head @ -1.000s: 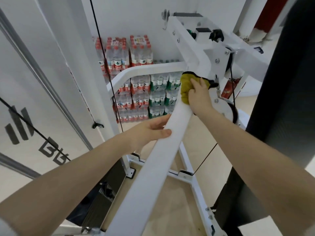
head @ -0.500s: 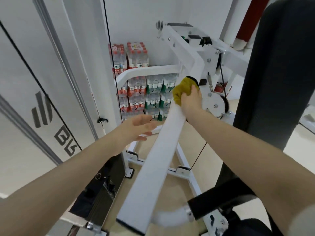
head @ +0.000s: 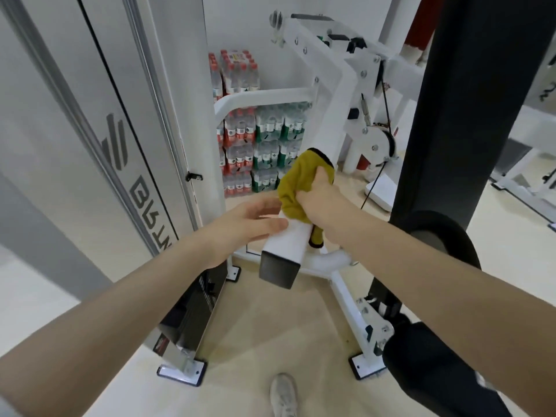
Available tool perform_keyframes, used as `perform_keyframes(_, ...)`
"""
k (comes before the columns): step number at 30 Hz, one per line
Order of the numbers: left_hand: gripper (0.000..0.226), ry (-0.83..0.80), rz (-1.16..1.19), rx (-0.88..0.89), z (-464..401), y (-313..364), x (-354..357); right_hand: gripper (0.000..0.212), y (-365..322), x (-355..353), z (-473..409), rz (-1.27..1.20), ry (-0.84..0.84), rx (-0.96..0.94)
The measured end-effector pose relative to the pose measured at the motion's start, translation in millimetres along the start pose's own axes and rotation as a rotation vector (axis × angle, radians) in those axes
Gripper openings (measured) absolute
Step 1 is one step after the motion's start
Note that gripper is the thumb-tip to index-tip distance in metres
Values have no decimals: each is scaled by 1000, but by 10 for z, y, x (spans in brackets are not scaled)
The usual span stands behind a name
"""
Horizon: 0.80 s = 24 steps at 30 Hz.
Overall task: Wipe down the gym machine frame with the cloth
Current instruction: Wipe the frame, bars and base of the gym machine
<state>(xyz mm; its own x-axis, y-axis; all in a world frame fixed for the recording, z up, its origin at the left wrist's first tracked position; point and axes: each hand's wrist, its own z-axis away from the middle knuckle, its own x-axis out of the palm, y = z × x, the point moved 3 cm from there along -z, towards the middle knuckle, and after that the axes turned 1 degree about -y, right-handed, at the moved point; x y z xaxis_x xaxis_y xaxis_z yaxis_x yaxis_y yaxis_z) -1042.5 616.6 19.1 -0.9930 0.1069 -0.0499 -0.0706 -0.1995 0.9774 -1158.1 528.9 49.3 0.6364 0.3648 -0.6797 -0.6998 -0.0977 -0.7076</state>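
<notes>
The right hand [head: 323, 203] has its fingers curled round a mustard-yellow cloth [head: 298, 183], pressing it onto the top of the white frame beam [head: 290, 240] near the beam's lower end; a strip of cloth hangs down the beam's right side. At nine o'clock from the cloth, the left hand [head: 249, 222] lies with fingers nearly straight, relaxed, tips touching the beam's left face (holding nothing). The beam's black end cap [head: 278, 272] sits at six o'clock from both hands. Stacked packs of bottled water [head: 261, 136] stand against the wall at twelve o'clock. A shoe [head: 282, 394] shows on the floor at six o'clock
</notes>
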Motion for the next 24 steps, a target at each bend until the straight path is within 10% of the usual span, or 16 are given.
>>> perform_keyframes(14, 34, 378, -119, -102, 289, 17, 183, 42, 36, 179, 115, 73, 0, -315)
perform_keyframes(24, 29, 469, 499, 41, 727, -270, 464, 44, 312, -29, 1206, 39, -250, -562)
